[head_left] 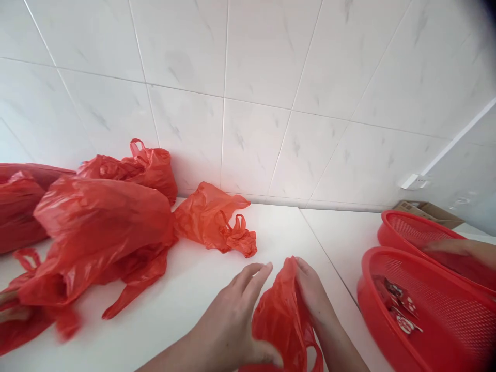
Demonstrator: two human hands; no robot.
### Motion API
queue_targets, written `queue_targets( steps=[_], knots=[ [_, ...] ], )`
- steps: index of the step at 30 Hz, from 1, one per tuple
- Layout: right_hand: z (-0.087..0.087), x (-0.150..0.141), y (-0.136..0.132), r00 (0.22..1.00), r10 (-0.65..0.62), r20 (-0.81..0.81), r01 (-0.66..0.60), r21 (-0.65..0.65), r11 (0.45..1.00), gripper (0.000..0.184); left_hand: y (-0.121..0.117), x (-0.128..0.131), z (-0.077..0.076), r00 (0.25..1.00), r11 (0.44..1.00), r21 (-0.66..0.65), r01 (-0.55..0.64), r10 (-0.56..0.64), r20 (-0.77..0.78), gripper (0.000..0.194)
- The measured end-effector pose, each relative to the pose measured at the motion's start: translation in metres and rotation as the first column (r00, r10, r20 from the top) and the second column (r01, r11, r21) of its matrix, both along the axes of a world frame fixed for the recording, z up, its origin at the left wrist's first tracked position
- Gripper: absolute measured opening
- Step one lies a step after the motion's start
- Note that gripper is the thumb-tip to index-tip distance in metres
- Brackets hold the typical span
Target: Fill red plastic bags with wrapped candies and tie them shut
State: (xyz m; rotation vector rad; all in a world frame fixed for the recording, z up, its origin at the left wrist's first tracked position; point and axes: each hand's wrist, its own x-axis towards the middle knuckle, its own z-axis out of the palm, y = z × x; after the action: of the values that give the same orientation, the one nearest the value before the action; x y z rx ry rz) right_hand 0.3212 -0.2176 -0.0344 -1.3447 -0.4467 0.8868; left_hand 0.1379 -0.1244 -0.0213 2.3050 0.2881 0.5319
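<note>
A thin red plastic bag (281,310) stands in front of me at the near edge of the white table, its loop handles hanging low on the right. My right hand (313,292) grips the bag's upper right edge, with some fingertips hidden behind the film. To the left of the bag is my left hand (236,312), its thumb spread well away from the fingers and nothing in its grasp. Its thumb is close to the bag; whether it touches cannot be made out. Just beyond lies a crumpled red plastic bag (209,217).
Large red bags (112,222) pile up on the left, where another person's hand (13,310) handles one. To the right, a red basket (387,256) holds small printed packets (401,305). Another person's hand (449,248) reaches into the red basket behind it. A cardboard box (430,213) stands near the wall.
</note>
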Motion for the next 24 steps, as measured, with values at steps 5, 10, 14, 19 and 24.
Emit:
queue_targets(
  steps=[5,10,14,19,24],
  knots=[
    [0.025,-0.003,-0.005,0.835,-0.076,0.544,0.170,-0.123,0.978,0.025,0.009,0.017,-0.023,0.976,0.923,-0.328,-0.203,0.162,-0.147,0.066],
    [0.031,-0.041,-0.027,0.440,-0.177,0.881,0.273,0.056,0.960,0.013,0.027,0.015,-0.029,0.958,0.812,-0.523,-0.261,0.284,-0.038,0.040],
    [-0.001,-0.054,-0.013,0.442,0.221,0.869,0.057,-0.274,0.960,0.021,0.025,0.013,-0.022,0.980,0.639,-0.762,-0.105,0.196,0.029,0.010],
    [-0.036,-0.025,0.000,0.348,0.471,0.811,0.194,-0.553,0.810,0.030,0.033,0.001,-0.012,0.954,0.364,-0.930,-0.044,0.293,0.070,0.007],
    [-0.031,-0.004,-0.013,0.262,0.577,0.773,0.267,-0.633,0.727,0.031,0.059,-0.031,0.000,0.892,0.474,-0.863,-0.178,0.448,0.063,0.011]
  ],
)
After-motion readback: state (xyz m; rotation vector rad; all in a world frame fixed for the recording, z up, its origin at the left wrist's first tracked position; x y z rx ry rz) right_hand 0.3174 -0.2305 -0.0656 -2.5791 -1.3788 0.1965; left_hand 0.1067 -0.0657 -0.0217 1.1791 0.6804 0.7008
